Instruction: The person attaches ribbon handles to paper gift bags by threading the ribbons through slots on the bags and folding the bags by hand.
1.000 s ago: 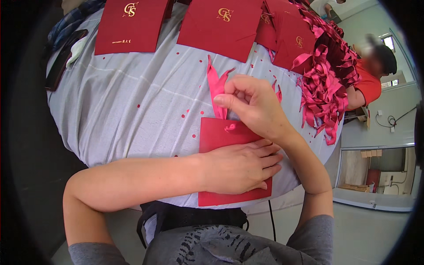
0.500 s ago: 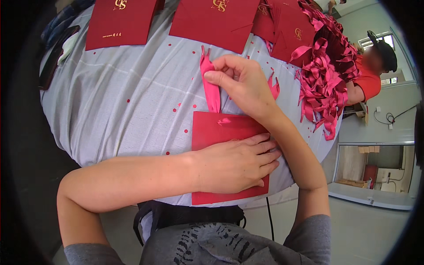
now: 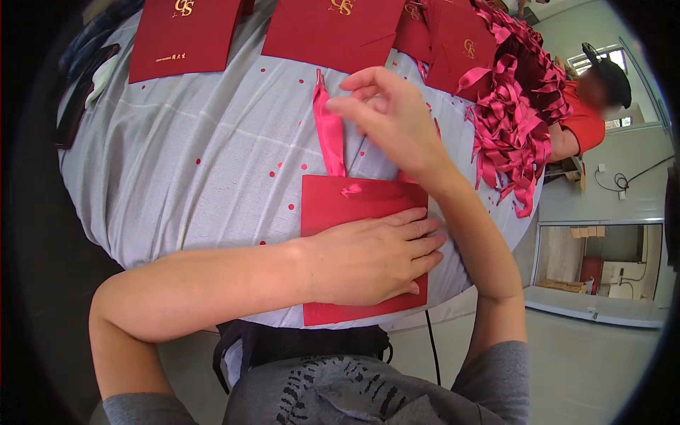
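A red paper gift bag [image 3: 333,212] lies flat at the table's near edge. My left hand [image 3: 375,258] rests spread on its front, palm down, with nothing held. From the bag's far edge a pink ribbon [image 3: 329,138] stretches away over the cloth, its tip pointing away from me. Just right of the ribbon's upper part is my right hand [image 3: 393,117], open, with thumb and index finger apart; the thumb tip is close to the ribbon, and contact is unclear. A small pink ribbon bit [image 3: 350,190] shows on the bag near its top. Another ribbon is mostly hidden behind my right wrist.
More red gift bags [image 3: 185,42] lie along the far side. A large heap of pink ribbons [image 3: 517,134] sits at the right, beside a person in a red top [image 3: 584,113]. Small red dots are scattered over the white tablecloth [image 3: 170,149]. A dark long object [image 3: 78,106] lies far left.
My right hand has opened its pinch on the ribbon and drawn slightly away from it. My left hand stays flat on the bag. The whole view has shifted a little.
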Demonstrator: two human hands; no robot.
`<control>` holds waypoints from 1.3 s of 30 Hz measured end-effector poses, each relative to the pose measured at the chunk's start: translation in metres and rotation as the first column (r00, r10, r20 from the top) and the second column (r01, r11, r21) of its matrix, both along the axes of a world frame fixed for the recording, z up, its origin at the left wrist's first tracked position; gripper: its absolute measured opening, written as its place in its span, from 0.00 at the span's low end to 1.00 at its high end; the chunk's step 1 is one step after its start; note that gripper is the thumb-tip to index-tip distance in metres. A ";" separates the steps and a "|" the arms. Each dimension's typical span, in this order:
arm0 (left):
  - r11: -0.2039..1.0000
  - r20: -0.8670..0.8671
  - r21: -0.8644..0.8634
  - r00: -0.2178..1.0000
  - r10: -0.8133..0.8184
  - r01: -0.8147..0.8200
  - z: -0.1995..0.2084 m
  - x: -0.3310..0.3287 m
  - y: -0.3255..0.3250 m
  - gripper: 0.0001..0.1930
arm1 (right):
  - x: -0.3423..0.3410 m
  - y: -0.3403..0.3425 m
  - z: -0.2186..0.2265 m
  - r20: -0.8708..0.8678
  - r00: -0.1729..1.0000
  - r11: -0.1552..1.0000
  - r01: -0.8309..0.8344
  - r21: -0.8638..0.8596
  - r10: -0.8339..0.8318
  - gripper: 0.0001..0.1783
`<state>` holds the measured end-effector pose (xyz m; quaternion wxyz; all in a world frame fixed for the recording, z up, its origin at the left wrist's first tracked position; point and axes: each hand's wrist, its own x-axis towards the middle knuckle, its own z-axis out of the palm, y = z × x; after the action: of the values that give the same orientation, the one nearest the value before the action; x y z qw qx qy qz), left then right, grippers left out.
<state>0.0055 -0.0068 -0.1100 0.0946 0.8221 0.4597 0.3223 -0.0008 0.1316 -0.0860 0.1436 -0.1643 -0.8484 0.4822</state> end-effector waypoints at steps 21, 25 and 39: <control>0.998 0.055 -0.056 0.998 -0.017 0.020 0.006 -0.004 0.000 0.21 | 0.096 -0.010 0.021 0.061 0.986 0.889 -0.167 0.427 0.155 0.07; 0.997 0.104 -0.069 0.994 -0.028 0.035 0.006 -0.004 0.001 0.20 | 0.097 -0.011 0.016 -0.008 0.986 0.884 -0.147 0.444 0.168 0.06; 0.971 0.161 -0.205 0.983 -0.094 0.126 0.022 -0.005 0.007 0.15 | 0.102 -0.011 0.013 -0.087 0.981 0.889 -0.117 0.443 0.172 0.06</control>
<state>0.0005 -0.0002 -0.0882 0.2347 0.8048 0.4370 0.3259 0.1011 0.1207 -0.0732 0.1925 -0.0341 -0.9341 0.2988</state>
